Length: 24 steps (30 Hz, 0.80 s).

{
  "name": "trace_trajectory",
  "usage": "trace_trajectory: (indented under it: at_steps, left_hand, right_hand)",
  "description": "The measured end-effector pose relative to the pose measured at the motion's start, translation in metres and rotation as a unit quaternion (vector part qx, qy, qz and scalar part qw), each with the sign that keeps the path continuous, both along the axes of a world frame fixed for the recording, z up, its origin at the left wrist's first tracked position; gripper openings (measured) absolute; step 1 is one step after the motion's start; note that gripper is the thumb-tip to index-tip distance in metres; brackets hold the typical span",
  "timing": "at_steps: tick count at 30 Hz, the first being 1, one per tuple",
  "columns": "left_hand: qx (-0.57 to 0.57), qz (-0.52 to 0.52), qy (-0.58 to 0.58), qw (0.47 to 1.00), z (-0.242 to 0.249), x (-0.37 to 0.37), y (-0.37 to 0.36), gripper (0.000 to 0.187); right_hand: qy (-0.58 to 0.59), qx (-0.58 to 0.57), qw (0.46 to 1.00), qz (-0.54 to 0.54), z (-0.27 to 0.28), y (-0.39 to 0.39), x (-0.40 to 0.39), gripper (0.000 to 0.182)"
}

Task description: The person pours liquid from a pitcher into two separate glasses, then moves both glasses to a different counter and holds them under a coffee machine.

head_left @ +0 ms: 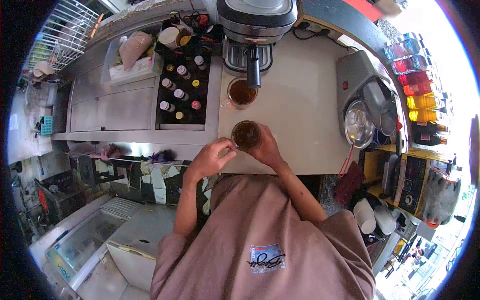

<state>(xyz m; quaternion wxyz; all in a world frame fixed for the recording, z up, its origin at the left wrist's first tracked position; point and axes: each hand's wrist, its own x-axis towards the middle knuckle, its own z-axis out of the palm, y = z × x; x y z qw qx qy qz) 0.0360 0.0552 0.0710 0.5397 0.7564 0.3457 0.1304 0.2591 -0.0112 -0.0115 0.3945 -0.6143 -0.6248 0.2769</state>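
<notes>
A clear glass mug of dark brown drink is at the counter's front edge, close to my body. My right hand is closed around its right side. At its left side, my left hand has curled fingers and thumb pinching where the handle appears to be; the exact grip is partly hidden. Behind it stands a second glass mug of brown drink, its handle pointing left, below the black portafilter handle of the espresso machine.
Left of the pale counter, a recessed bottle rack holds several capped bottles. A plastic bin sits behind on the steel top. On the right are a grey appliance and a metal strainer. Several coloured drink bottles line the far right.
</notes>
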Motion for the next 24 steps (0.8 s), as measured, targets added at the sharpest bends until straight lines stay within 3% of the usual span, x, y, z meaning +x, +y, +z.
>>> trace_trajectory:
  at_steps: [4, 6, 7, 10, 14, 19, 24]
  left_hand:
    - [-0.084, 0.023, -0.041, 0.995, -0.007, -0.008, 0.024, 0.028]
    - [-0.111, 0.169, 0.069, 0.977, -0.009, -0.003, 0.04, 0.034]
    - [-0.064, 0.214, -0.003, 0.975, -0.025, 0.001, 0.045, 0.04]
    - [0.014, 0.251, -0.073, 0.965, -0.053, 0.021, 0.066, 0.044]
    - [0.084, 0.164, -0.005, 0.983, -0.051, 0.032, 0.09, 0.046]
    - [-0.008, 0.122, 0.075, 0.99, -0.035, 0.04, 0.099, 0.043]
    - [0.021, 0.109, 0.028, 0.993, -0.048, 0.037, 0.101, 0.036]
  right_hand:
    - [-0.014, 0.01, 1.0, 0.018, 0.006, 0.003, 0.0, 0.072]
    - [-0.013, 0.018, 1.0, 0.011, 0.003, 0.003, 0.0, 0.072]
    - [-0.013, 0.025, 1.0, 0.007, 0.002, 0.002, 0.0, 0.071]
    - [-0.016, 0.0, 1.0, -0.003, 0.004, 0.001, 0.0, 0.07]
    - [-0.013, 0.018, 1.0, -0.006, 0.001, 0.001, 0.0, 0.071]
    - [-0.019, 0.035, 0.999, -0.005, -0.001, 0.0, 0.0, 0.074]
    - [-0.02, 0.021, 0.999, -0.024, -0.009, -0.002, -0.004, 0.071]
